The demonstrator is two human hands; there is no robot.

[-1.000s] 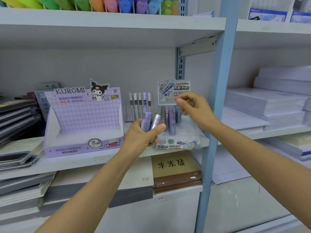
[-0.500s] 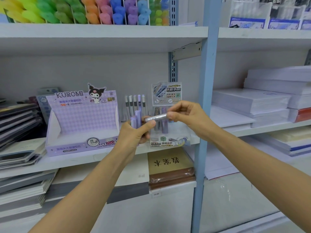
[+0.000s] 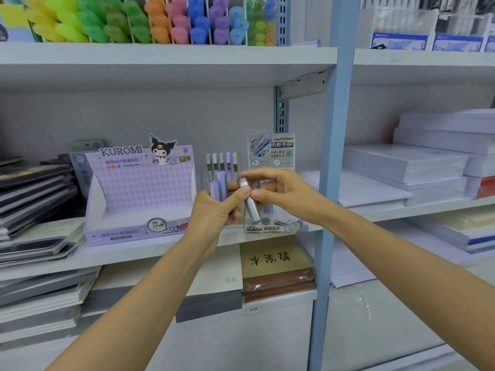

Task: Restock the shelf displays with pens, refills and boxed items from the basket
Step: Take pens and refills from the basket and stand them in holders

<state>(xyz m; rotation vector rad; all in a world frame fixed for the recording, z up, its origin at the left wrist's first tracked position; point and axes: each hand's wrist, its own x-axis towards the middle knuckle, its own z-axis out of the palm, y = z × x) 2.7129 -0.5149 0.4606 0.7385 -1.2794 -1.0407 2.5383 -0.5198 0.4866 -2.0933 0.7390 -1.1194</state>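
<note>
My left hand [image 3: 214, 210] grips a few lilac refill tubes [image 3: 218, 186] upright in front of the middle shelf. My right hand [image 3: 278, 194] pinches a silver-grey refill tube [image 3: 250, 202] that slants down between both hands; my left thumb touches its upper part. Behind the hands stands a small clear refill display [image 3: 273, 226] with a printed header card [image 3: 270, 151]. Left of it sits an empty purple Kuromi display box [image 3: 139, 191]. Several pens [image 3: 221, 162] stand upright behind my left hand.
A blue steel upright [image 3: 329, 183] rises just right of my right hand. Notebook stacks [image 3: 34, 199] lie at the left, paper reams [image 3: 417, 167] on the right shelf. Coloured highlighters [image 3: 150, 20] fill the top shelf. A brown book pack [image 3: 276, 269] lies below.
My right hand came back from the clear display to the left hand and took hold of the silver-grey tube, which has tipped from level to a steep slant.
</note>
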